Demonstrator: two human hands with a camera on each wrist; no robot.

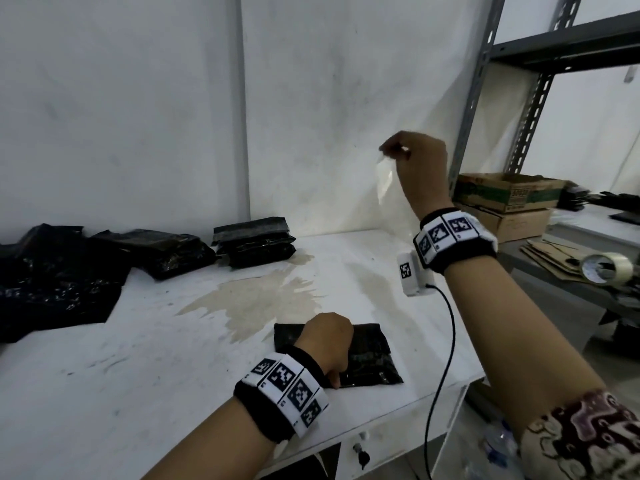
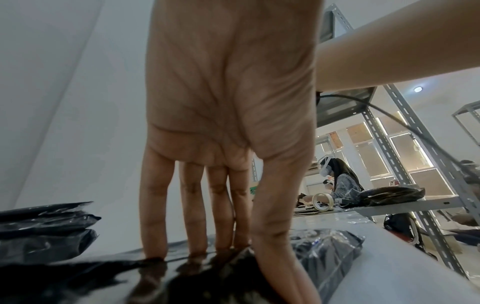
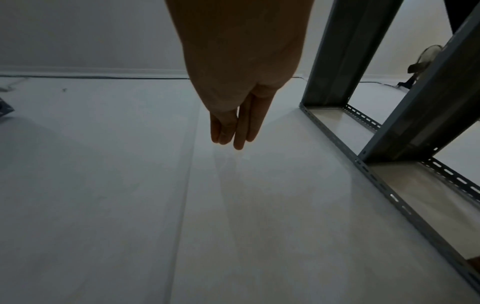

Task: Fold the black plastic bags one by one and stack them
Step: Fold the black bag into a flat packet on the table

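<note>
A folded black bag (image 1: 372,362) lies near the front right of the white table (image 1: 138,375). My left hand (image 1: 325,341) presses down on it. In the left wrist view the fingers (image 2: 197,216) are straight, with their tips on the glossy black plastic (image 2: 78,277). My right hand (image 1: 415,161) is raised above the table's back right and pinches the top of a thin clear plastic bag (image 1: 388,192), which hangs down from it. A stack of folded black bags (image 1: 254,244) stands at the back against the wall. Unfolded black bags (image 1: 52,278) lie at the far left.
Another black bundle (image 1: 156,251) lies between the pile and the stack. A brown stain (image 1: 256,299) marks the table's middle. A metal rack (image 1: 485,98) stands to the right with cardboard boxes (image 1: 509,195) and a tape roll (image 1: 606,268). A black cable (image 1: 443,341) hangs from my right wrist.
</note>
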